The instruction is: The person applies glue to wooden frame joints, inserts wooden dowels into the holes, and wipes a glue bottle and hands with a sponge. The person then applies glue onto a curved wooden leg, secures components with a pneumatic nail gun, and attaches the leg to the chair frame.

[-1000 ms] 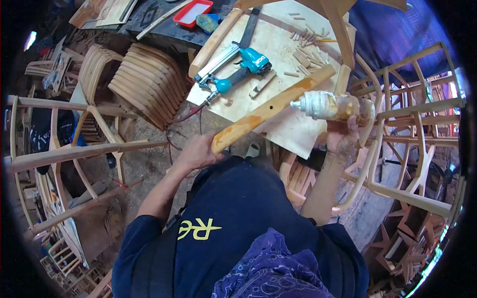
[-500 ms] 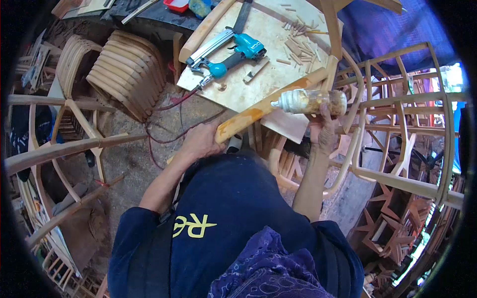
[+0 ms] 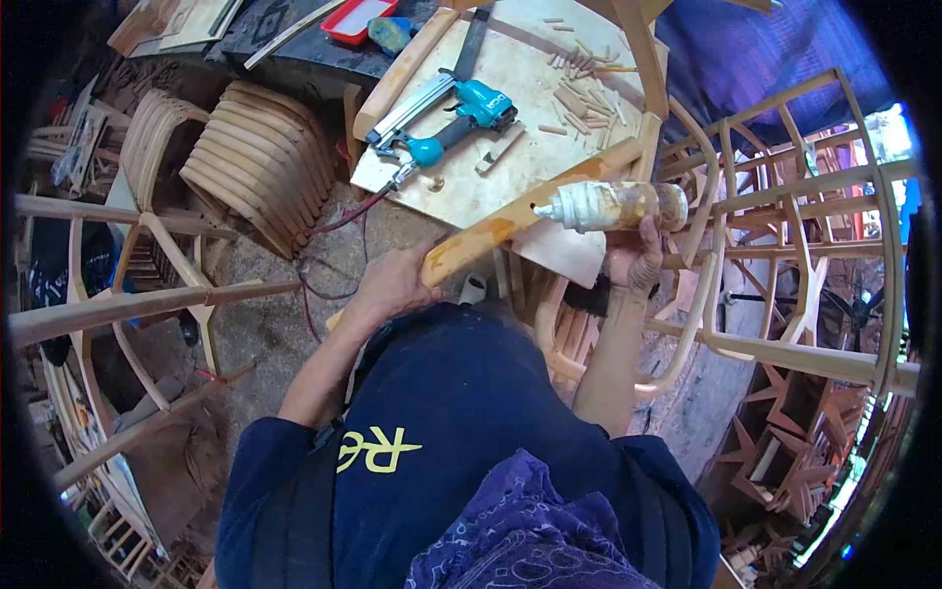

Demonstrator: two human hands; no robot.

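**Left hand grips a stained wooden bar; right hand holds a bottle level beside it**

The wooden bar is pale yellow-brown, straight and fairly thick, with darker, orange-brown patches that look wet along its upper face. It slants from the left hand, low in front of the person's body, up and to the right across a plywood board. Partway along shows a small dark hole.

The bottle is see-through, smeared brown and yellow, and its neck is crusted in white. It lies on its side in the air, with its nozzle pointing left at the hole; whether the tip touches the wood I cannot tell.

The left hand is closed around the near end of the bar, back of the hand facing up, its fingers mostly hidden. The right hand is curled under the bottle near its base, fingers bent up against its side; part of the palm is hidden from view.

On the board lie a teal nail gun, a loose heap of short wooden pegs and a small wood block. A hose runs down from the nail gun toward the floor. Left of the board stands a row of curved wooden pieces, and chair frames stand to the right.
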